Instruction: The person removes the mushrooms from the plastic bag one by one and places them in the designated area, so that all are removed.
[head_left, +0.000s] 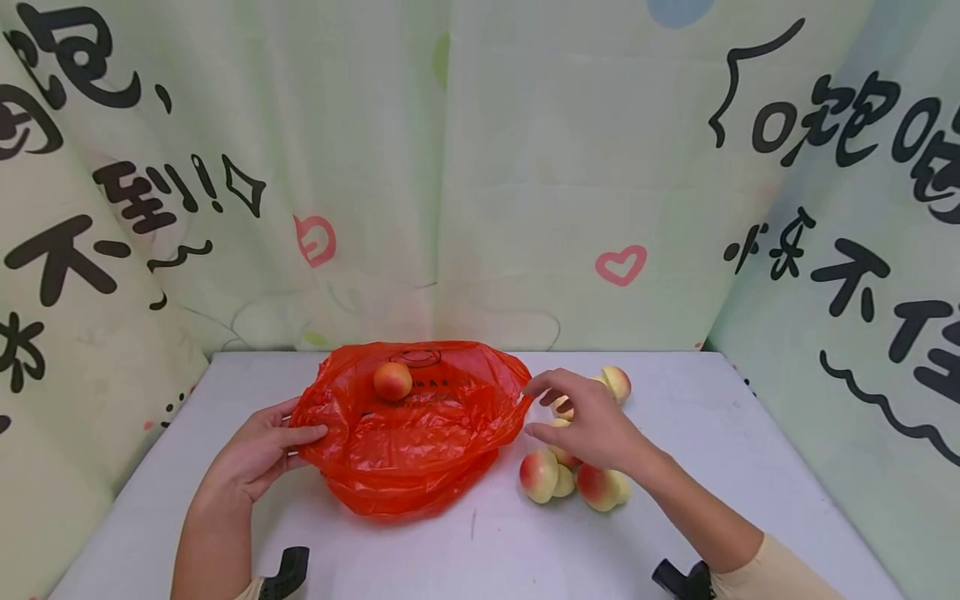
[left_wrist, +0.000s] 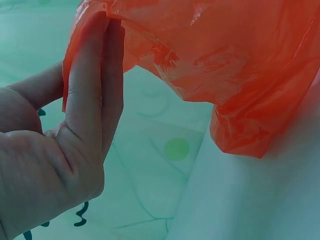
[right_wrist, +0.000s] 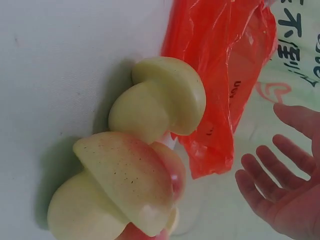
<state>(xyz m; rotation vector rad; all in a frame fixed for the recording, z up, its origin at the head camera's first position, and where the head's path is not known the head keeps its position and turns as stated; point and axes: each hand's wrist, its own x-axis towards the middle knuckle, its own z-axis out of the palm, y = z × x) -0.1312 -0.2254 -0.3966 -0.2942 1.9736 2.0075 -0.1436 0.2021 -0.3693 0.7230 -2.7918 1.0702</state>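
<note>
A red plastic bag (head_left: 420, 467) lies with its mouth spread wide, facing me. My left hand (head_left: 258, 450) pinches its left rim, the thumb inside and the fingers behind, as the left wrist view shows the hand (left_wrist: 75, 120) at the film. One red-yellow peach (head_left: 392, 381) appears within the bag's mouth against the back wall; whether it rests there or is falling I cannot tell. My right hand (head_left: 592, 421) hovers by the bag's right rim, fingers spread and holding nothing. Below it sit several peaches (head_left: 538, 477), pale yellow with red blush, partly hidden by the hand.
The white table (head_left: 480, 558) ends at a back edge against a printed curtain (head_left: 510, 167), which also hangs along both sides. Dark straps (head_left: 285, 573) sit near both wrists. In the right wrist view, peaches (right_wrist: 157, 97) lie close beside the bag (right_wrist: 215, 75).
</note>
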